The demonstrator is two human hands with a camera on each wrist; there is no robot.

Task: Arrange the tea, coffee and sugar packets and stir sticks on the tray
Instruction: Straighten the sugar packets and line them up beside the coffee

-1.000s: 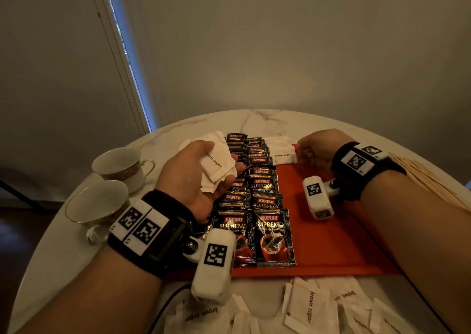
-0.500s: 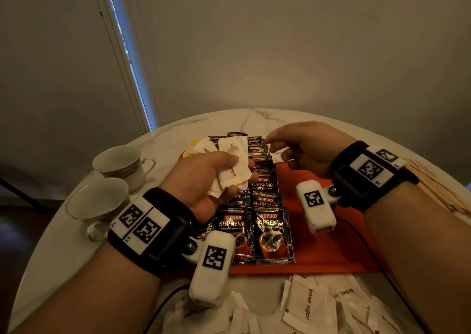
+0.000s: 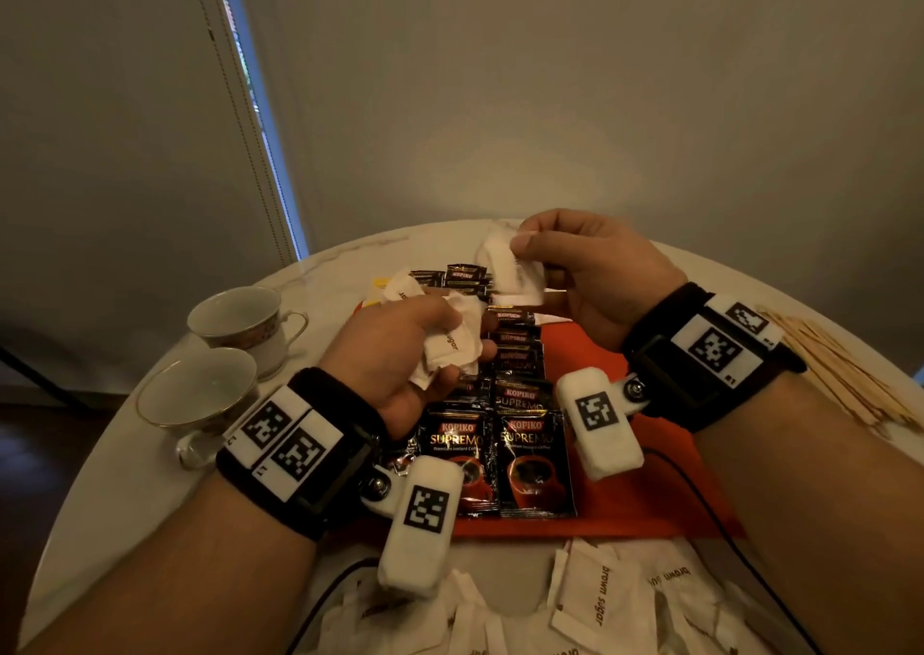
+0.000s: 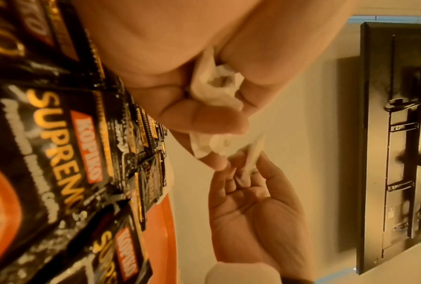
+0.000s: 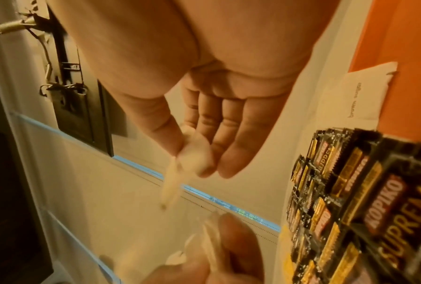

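- Orange tray [image 3: 625,494], flat at frame centre.
- Black Kopiko coffee packets [image 3: 532,459] overlap in two columns on the tray's left part.
- White brown sugar packets: a crumpled bunch [image 3: 452,347] and a single one [image 3: 510,269] held above the tray, loose ones [image 3: 600,594] along the bottom edge.
- Wooden stir sticks [image 3: 840,379], right edge.

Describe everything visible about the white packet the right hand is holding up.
The white packet is a small, flat paper sachet, slightly crumpled, plain white on the side facing the head camera; no print is readable on it. The right hand pinches it between thumb and fingers, holding it in the air above the far end of the coffee packet rows on the orange tray. It hangs tilted, close to the left hand's bunch of sugar packets; whether they touch is unclear.
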